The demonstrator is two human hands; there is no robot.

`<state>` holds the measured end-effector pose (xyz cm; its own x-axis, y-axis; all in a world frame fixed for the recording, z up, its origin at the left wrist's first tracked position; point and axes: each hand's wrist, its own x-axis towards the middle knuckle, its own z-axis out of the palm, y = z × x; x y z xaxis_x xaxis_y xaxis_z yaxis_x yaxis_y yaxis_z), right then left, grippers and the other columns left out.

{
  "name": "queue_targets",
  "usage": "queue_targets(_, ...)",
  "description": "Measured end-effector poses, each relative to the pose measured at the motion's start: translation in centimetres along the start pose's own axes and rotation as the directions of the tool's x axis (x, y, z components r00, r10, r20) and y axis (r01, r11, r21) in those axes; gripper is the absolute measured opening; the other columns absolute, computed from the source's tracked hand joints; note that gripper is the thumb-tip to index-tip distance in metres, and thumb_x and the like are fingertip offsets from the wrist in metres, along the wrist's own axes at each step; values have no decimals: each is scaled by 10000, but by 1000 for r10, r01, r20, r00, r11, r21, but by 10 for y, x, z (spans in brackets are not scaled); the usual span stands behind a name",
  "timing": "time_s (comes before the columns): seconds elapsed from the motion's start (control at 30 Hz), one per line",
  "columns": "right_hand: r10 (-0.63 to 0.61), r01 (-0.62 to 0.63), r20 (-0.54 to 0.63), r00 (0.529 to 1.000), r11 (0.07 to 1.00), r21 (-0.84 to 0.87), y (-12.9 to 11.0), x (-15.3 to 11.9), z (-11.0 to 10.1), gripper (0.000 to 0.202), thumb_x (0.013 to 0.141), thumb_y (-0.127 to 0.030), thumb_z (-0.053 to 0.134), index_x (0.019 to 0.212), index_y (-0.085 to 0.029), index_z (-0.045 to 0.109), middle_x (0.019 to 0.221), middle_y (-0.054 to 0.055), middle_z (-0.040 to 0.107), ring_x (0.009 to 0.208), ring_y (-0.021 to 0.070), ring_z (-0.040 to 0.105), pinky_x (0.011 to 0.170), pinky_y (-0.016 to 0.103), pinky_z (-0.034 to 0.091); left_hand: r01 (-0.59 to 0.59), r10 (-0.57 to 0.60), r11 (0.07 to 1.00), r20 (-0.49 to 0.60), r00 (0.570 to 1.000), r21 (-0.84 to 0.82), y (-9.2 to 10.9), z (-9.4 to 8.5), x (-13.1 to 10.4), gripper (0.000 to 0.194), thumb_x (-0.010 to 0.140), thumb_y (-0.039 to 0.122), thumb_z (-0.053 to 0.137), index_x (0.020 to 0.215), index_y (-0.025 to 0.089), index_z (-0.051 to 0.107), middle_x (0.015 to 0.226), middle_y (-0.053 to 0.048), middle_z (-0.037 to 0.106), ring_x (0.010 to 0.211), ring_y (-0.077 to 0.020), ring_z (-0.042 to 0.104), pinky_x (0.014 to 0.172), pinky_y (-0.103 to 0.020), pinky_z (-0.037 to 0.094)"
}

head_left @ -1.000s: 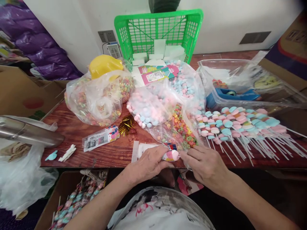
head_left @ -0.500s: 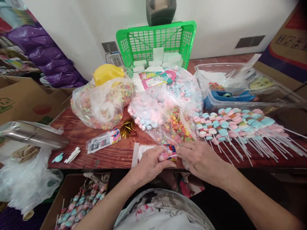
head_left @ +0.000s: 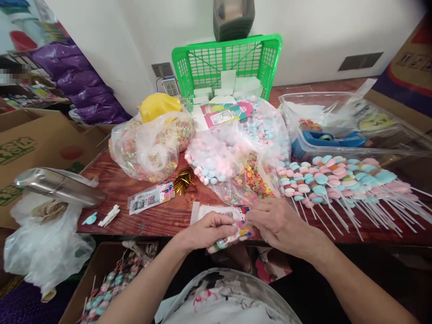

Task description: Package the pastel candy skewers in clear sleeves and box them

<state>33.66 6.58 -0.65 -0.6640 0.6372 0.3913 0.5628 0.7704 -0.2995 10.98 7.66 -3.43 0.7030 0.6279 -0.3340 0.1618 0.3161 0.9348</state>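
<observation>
Just over the table's front edge, my left hand (head_left: 211, 230) is closed on a small printed candy packet (head_left: 229, 237), with pink, white and green candy showing through its clear part. My right hand (head_left: 275, 225) pinches the packet's right end, its fingertips partly hidden. Behind my hands lies a flat clear printed bag (head_left: 209, 210). Beyond it sit an opened bag of colourful ring candy (head_left: 258, 180) and a bag of pink and blue marshmallows (head_left: 216, 157). Marshmallow skewers (head_left: 337, 177) are piled to the right of my right hand.
Printed bags (head_left: 151, 198), gold tinsel (head_left: 184, 180) and a steel flask (head_left: 60, 186) are on the left. A green basket (head_left: 226, 56) stands at the back. A clear tub (head_left: 324, 99) with a blue tape dispenser (head_left: 330, 138) is at right. Below left, a box holds skewers (head_left: 111, 283).
The packet now shows beneath my left hand, tilted down toward me over the table edge. My left hand has shifted left and turned slightly. The whole view has moved a little.
</observation>
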Motion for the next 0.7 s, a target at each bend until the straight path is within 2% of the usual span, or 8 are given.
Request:
queue_targets(0.07,-21,21,-17,1000,1000,-14,-2,4,5,256,766,8,407,715,-174,580,679,23,575,659,150,496,652,283,367,32,-44,990,-89,995,-137,-6,8,4,423,717,512,716,701,90,692,532,5,538,436,-50,399,415,-179,260)
queue_targets(0.17,90,-80,-182,979,995,61,-6,4,17,265,834,-28,418,926,-160,630,883,76,639,828,182,563,768,319,439,-93,-4,949,-309,951,-300,-13,23,12,406,662,499,759,619,115,635,464,30,497,387,-42,367,397,-180,224)
queue_targets(0.2,198,-163,-273,942,976,144,-7,2,22,277,867,-72,443,1067,-161,612,984,92,638,878,186,573,785,322,457,-151,23,935,-368,929,-322,-15,26,14,394,666,491,758,623,124,624,459,42,480,393,-42,367,412,-179,239)
queue_targets(0.27,449,-313,-392,803,877,364,-12,-5,34,370,900,-181,514,1270,-188,515,1078,95,622,874,175,589,748,305,489,-247,80,918,-466,881,-310,-16,30,17,379,685,493,745,668,135,620,469,61,446,415,-42,352,446,-185,258)
queue_targets(0.33,589,-371,-370,718,774,513,-19,-11,46,344,883,-247,579,1224,-207,554,986,64,640,778,158,594,664,276,495,-287,140,932,-508,850,-223,-18,32,18,391,722,518,707,705,139,613,498,67,423,444,-45,326,468,-195,253)
queue_targets(0.4,581,-351,-330,744,760,547,-27,-14,56,117,878,-240,580,962,-199,650,814,30,642,699,149,583,621,265,476,-279,221,959,-488,844,-50,-19,34,18,409,801,523,628,666,142,567,537,55,415,490,-58,327,500,-211,265)
queue_targets(0.53,533,-296,-378,757,796,528,-36,-10,59,202,892,-187,518,707,-189,597,625,-9,561,588,125,518,559,249,419,-246,357,919,-384,852,308,-16,39,13,443,933,466,450,612,161,439,606,32,408,598,-93,360,587,-233,300)
queue_targets(0.7,529,-283,-430,732,810,514,-36,-3,61,168,889,-190,524,743,-189,608,655,-3,569,605,130,526,576,256,426,-141,139,990,-180,974,1,-11,32,4,467,879,597,458,689,170,446,604,48,405,540,-82,340,524,-217,281)
